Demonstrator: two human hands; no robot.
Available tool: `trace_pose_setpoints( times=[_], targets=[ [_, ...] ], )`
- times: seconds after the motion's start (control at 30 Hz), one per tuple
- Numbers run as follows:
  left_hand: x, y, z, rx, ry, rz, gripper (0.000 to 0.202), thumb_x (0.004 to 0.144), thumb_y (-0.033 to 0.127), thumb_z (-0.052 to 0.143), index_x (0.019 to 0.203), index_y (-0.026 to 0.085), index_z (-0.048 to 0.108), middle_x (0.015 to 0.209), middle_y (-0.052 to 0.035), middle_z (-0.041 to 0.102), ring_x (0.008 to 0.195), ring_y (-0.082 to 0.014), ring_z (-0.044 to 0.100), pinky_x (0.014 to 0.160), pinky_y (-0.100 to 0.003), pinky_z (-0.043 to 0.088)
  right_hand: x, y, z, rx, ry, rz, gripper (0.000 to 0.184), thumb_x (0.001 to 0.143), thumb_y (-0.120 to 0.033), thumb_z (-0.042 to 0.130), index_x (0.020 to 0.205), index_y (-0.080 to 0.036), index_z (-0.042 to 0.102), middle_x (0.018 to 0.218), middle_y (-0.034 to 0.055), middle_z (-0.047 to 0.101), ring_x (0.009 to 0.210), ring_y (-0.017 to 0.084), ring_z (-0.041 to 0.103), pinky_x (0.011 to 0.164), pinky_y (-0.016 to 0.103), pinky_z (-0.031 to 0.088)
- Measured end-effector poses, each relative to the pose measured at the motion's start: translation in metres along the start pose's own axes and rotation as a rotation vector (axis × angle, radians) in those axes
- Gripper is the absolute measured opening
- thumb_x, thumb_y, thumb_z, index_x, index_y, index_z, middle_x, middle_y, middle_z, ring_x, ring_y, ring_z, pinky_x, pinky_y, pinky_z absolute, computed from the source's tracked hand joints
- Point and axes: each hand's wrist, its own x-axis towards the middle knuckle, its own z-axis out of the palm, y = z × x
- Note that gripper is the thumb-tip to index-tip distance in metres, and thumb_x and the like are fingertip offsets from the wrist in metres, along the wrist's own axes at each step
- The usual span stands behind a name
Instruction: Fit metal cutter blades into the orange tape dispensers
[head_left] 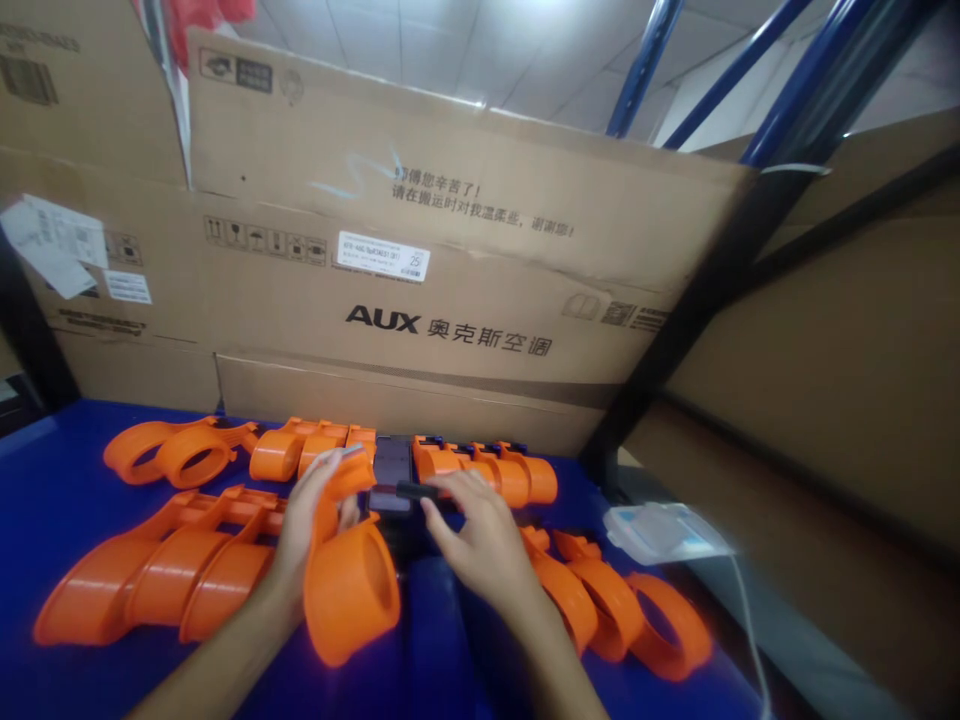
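Note:
My left hand (311, 515) is closed around the arm of an orange plastic ring part (349, 590), lifted above the blue surface. The wide ring hangs below my fingers, and the narrow end points up near a small light-coloured edge I cannot make out. In my right hand (484, 535) is a thin black-handled tool (416, 490), gripped between thumb and fingers. Its dark reddish tip points left toward the orange part; whether they touch I cannot tell. Behind the tool stands a dark grey block (394, 460).
Similar orange ring parts lie in rows at the left front (161, 575), left back (191, 450), right back (510, 480) and right front (600, 600) on the blue surface (45, 500). A cardboard box wall (300, 330) closes the back. A white plastic case (664, 535) with a cord sits right, beside a dark post (660, 350).

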Motion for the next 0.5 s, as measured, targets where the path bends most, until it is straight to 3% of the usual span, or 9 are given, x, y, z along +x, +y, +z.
trace_pose_setpoints(
  times=[0.1, 0.3, 0.5],
  targets=[
    [0.001, 0.003, -0.002, -0.083, 0.029, -0.004, 0.034, 0.075, 0.037, 0.078, 0.103, 0.021, 0.067, 0.068, 0.0057, 0.064, 0.046, -0.0080, 0.053, 0.048, -0.021, 0.047, -0.001, -0.001, 0.006, -0.114, -0.127, -0.027, 0.016, 0.093, -0.024, 0.061, 0.105, -0.021, 0.070, 0.105, 0.0091, 0.071, 0.098, 0.026, 0.062, 0.088, 0.040, 0.049],
    [-0.005, 0.001, 0.000, 0.031, -0.036, 0.041, 0.035, 0.079, 0.042, 0.072, 0.105, 0.020, 0.066, 0.051, 0.0089, 0.053, 0.037, -0.0087, 0.045, 0.042, -0.022, 0.039, -0.005, -0.009, 0.023, -0.213, -0.228, -0.049, 0.014, 0.094, -0.024, 0.059, 0.100, -0.021, 0.071, 0.092, 0.0081, 0.071, 0.092, 0.026, 0.060, 0.083, 0.039, 0.047],
    [-0.009, -0.002, 0.006, 0.201, -0.058, 0.084, 0.029, 0.081, 0.046, 0.069, 0.093, 0.019, 0.066, 0.040, 0.0081, 0.048, 0.034, -0.0101, 0.041, 0.041, -0.022, 0.034, -0.006, -0.007, 0.021, -0.068, -0.194, -0.067, 0.023, 0.094, -0.012, 0.053, 0.106, -0.024, 0.070, 0.107, 0.0062, 0.072, 0.096, 0.023, 0.062, 0.088, 0.038, 0.046]
  ],
)
